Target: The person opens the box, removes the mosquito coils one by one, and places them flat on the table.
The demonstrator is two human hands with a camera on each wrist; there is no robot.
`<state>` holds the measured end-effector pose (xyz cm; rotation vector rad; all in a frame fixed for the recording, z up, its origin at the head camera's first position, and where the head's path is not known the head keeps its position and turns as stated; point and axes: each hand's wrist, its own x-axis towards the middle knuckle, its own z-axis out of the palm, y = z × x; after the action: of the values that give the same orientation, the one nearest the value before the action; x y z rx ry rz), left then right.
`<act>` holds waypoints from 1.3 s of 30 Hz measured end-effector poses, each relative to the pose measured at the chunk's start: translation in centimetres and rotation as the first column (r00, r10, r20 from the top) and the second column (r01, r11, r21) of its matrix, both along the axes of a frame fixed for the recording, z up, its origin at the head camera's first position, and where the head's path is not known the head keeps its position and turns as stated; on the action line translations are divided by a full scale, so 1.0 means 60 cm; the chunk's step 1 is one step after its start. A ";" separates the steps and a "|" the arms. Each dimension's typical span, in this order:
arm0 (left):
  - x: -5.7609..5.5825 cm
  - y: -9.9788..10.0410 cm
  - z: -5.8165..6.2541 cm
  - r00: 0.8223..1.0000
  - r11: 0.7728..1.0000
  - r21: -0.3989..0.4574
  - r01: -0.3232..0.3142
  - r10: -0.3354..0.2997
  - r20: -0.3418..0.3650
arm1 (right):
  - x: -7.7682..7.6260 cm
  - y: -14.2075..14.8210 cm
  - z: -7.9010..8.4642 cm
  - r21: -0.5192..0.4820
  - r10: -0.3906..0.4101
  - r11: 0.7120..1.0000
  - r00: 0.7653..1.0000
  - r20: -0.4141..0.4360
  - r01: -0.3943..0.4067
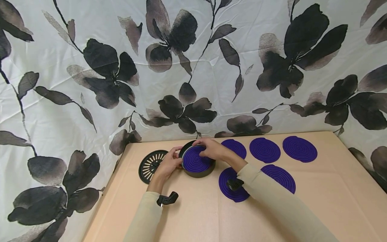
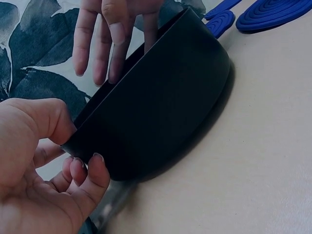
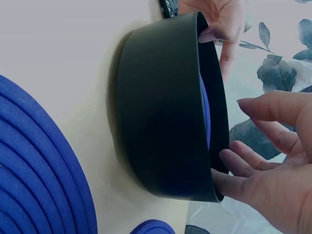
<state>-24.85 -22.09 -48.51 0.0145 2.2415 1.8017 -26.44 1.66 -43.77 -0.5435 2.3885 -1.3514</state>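
Observation:
A round black container [image 1: 201, 174] stands on the table, a blue spiral coaster [image 1: 195, 161] lying inside it. My left hand [image 1: 169, 164] pinches the container's rim at its left side, thumb over the edge and fingers against the outer wall, as the left wrist view shows. Over the opening on the far side is my right hand [image 1: 213, 149]. In the right wrist view its lower fingertips dip inside the rim while the thumb and index finger [image 3: 273, 105] stand apart, gripping nothing visible. The blue coaster [image 3: 205, 114] shows just below the rim there.
Several more blue spiral coasters, such as this one [image 1: 300, 149], lie flat to the right, some partly under my right arm. A black slotted disc [image 1: 146, 166] sits to the left, partly behind my left hand. Floral cloth [image 1: 187, 67] hangs behind the table [image 1: 193, 215].

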 end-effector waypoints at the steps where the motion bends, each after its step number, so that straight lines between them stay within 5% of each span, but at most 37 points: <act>1: 0.000 0.000 0.002 1.000 1.000 -0.001 0.006 -0.006 0.007 | -0.001 0.001 0.000 0.003 -0.001 1.000 1.000 0.000 0.001; 24: 0.011 0.003 0.006 0.999 0.999 -0.017 -0.039 0.040 0.012 | 0.002 -0.011 -0.021 0.065 -0.006 0.998 0.992 -0.128 0.014; 39: 0.011 -0.002 0.007 0.999 0.999 -0.027 -0.044 0.045 0.026 | 0.000 -0.016 -0.011 0.004 -0.100 0.995 0.995 -0.031 0.100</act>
<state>-24.19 -22.24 -48.11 -0.0647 2.2636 1.7842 -26.42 0.72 -44.42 -0.4514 2.4734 -1.3865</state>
